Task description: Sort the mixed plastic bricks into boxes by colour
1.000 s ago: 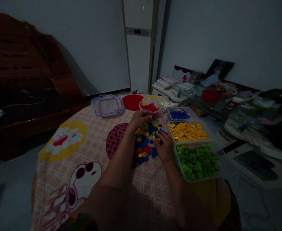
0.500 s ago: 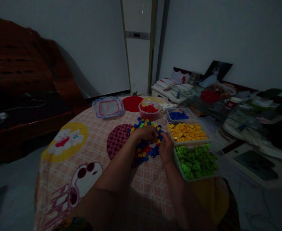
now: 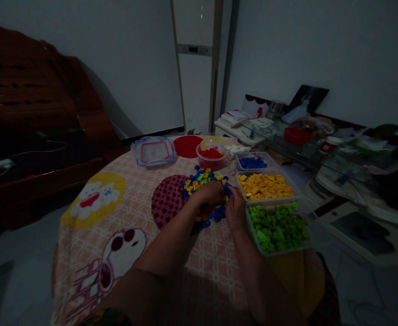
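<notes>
A mixed pile of small plastic building blocks (image 3: 199, 179), blue, yellow, green and red, lies on the table partly under my hands. Over the middle of this pile my left hand (image 3: 212, 192) is closed, its fingers curled down and their tips hidden. My right hand (image 3: 235, 208) meets it at the pile's right edge, fingers bent together near a blue block. What either hand pinches is too dark and small to name. Right beside my right hand stand a tub of yellow blocks (image 3: 266, 186) and a tub of green blocks (image 3: 277, 228).
Farther back are a tub of blue blocks (image 3: 252, 163) and a round tub of red blocks (image 3: 211, 154). A clear lid (image 3: 154, 152) with a blue rim lies at the back left, near a red round mat (image 3: 187, 146). A maroon patterned mat (image 3: 167, 201) lies left of the pile.
My left hand has shifted slightly right and down, closer to my right hand. The fingers of my right hand have drawn in, and the two hands now nearly touch.
</notes>
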Motion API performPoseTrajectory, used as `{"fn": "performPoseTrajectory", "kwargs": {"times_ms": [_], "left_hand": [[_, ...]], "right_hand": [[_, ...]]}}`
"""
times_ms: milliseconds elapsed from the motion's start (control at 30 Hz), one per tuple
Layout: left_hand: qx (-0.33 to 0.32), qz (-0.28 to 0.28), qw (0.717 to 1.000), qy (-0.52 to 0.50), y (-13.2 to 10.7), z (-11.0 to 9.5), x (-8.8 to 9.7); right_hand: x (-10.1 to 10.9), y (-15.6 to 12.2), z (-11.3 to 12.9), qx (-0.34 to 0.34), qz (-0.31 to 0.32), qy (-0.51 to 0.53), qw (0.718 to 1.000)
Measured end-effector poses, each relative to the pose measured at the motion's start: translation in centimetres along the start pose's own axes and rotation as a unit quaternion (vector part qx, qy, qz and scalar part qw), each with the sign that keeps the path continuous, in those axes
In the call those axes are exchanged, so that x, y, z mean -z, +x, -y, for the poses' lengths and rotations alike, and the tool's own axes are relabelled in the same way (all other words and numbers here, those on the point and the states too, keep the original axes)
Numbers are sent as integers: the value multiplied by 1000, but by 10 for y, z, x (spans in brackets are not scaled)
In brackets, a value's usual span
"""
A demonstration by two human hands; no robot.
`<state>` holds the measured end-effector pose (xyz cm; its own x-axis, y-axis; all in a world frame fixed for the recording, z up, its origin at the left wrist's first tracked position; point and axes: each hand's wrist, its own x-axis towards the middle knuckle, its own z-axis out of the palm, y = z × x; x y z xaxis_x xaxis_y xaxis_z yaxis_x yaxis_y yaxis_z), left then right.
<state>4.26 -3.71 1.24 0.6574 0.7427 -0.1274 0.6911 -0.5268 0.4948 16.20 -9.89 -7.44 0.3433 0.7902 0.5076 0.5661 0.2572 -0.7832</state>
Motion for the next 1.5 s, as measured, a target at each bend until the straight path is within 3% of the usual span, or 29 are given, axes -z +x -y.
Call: {"fn": "performPoseTrajectory", "kwargs": {"times_ms": [133,333,533,767,933,1133,1300,1400,1500], "left_hand": [[14,-37,978,-204,0,27,9],[63,-143,888,-432,3,50,15],[40,-206,840,-501,8,48,18],[60,-369,754,-540,22,51,32],[87,-395,711,-575,32,54,39],[41,-338,711,-615,30,53,43],[15,-344,725,-596,15,56,50],[7,-348,748,-566,5,60,56],[12,-354,773,-527,-2,62,61]], "right_hand": [[-1,0,2,10,-13,-11,1000],[-2,-1,3,9,-18,-21,1000],[-1,0,4,-5,-4,-8,1000],[-1,0,4,-1,-3,-11,1000],[-1,0,4,-7,2,-7,1000],[0,-2,2,0,15,-19,1000],[2,-2,1,21,13,-27,999],[6,-1,8,79,47,-65,994],[7,-3,24,161,121,-118,972]]}}
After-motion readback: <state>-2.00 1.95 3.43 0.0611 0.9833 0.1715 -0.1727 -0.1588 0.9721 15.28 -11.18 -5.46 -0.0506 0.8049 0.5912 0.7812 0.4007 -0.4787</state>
